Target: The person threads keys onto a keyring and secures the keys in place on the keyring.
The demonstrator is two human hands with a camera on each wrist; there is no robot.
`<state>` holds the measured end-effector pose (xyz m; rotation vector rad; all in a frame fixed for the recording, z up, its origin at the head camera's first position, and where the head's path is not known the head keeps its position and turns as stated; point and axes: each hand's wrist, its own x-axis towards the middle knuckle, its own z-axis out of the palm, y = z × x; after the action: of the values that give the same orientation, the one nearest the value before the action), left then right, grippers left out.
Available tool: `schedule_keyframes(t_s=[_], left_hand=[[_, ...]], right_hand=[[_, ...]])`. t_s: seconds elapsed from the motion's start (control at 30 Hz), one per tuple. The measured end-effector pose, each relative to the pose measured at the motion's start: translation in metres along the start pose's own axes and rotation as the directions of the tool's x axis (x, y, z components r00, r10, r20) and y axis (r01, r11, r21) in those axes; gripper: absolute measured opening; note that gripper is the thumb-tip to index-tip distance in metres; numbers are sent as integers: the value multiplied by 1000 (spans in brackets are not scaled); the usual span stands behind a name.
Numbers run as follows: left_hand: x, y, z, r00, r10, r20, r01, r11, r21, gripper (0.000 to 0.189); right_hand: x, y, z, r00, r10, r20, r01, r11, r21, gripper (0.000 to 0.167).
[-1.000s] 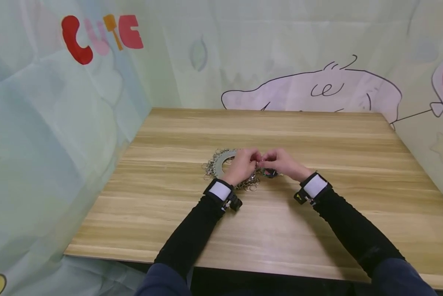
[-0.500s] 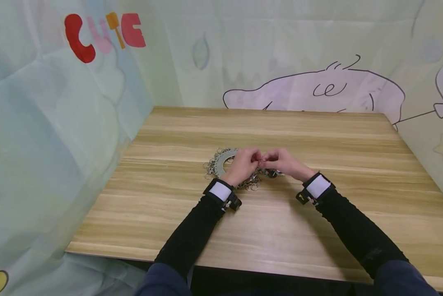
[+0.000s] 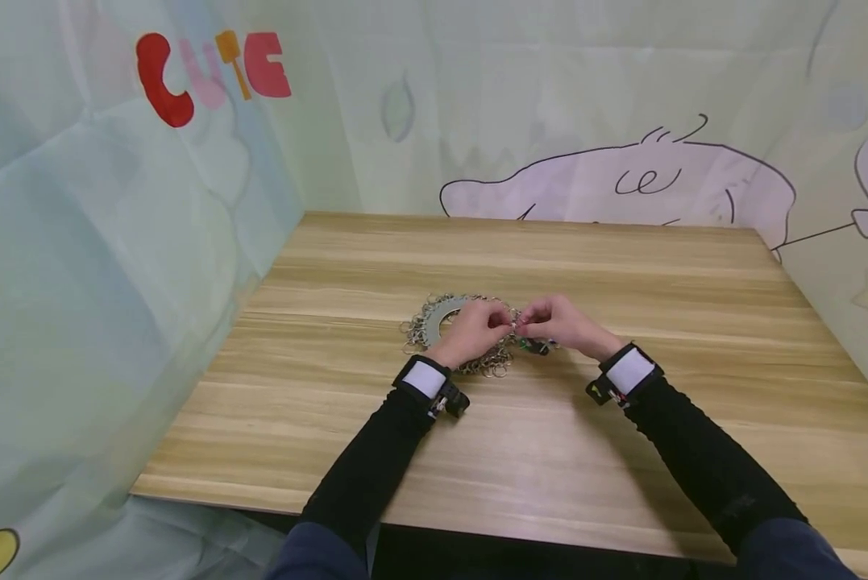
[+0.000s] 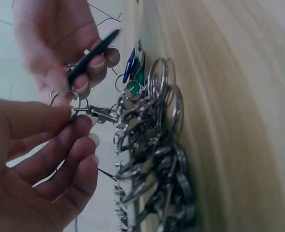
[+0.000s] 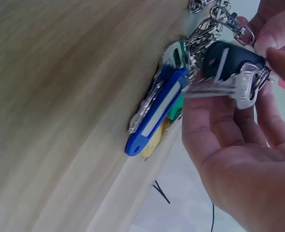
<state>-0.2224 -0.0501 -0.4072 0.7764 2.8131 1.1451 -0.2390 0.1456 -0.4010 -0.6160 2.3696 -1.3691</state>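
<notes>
Keys in right hand; clip in left hand, flat ring below.

The table is streaked with brown wood grain; grey is shown by the flat ring, silver by the clasps, blue by the pale-striped tag, black by the fob.

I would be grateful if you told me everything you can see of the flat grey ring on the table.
The flat grey ring looks metallic, though I cannot be sure. It has a round opening, and small silvery clasps and rings crowd its outer edge. It lies on the wood-grain table, partly hidden beneath the left hand, which pinches a small ring joined to one clasp. I cannot tell whether that hand touches the grey band itself.
</notes>
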Motion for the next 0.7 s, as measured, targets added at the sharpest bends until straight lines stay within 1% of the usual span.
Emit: schedule_keyframes(t_s=[0.13,0.27,0.4,0.47,0.57,0.6,0.7], left_hand=[[0,1,2,999,24,-24,-24,1000,9,7],[-1,2,3,999,40,-32,-41,999,-11,7],[-1,1,4,999,29,-17,-29,1000,-9,8],[-2,1,4,1000,20,-15,-20,1000,-2,9],[-1,1,4,999,34,-34,-33,999,24,11],[-1,1,4,998,40,-42,-39,999,31,11],[0,1,5,997,48,-61,-46,998,42,11]], right_hand=[[0,-1,1,1000,-11,10,11,1000,-10,16],[-1,-2,1,1000,-11,12,11,1000,11,14],[-2,-1,2,1000,-20,14,20,999,33,13],[-2,1,2,999,-29,20,29,999,28,14],[0,1,3,1000,-25,19,24,1000,17,16],[-1,-4,3,1000,-16,18,16,1000,17,17],[-1,-6,4,1000,-3,5,3,1000,24,19]])
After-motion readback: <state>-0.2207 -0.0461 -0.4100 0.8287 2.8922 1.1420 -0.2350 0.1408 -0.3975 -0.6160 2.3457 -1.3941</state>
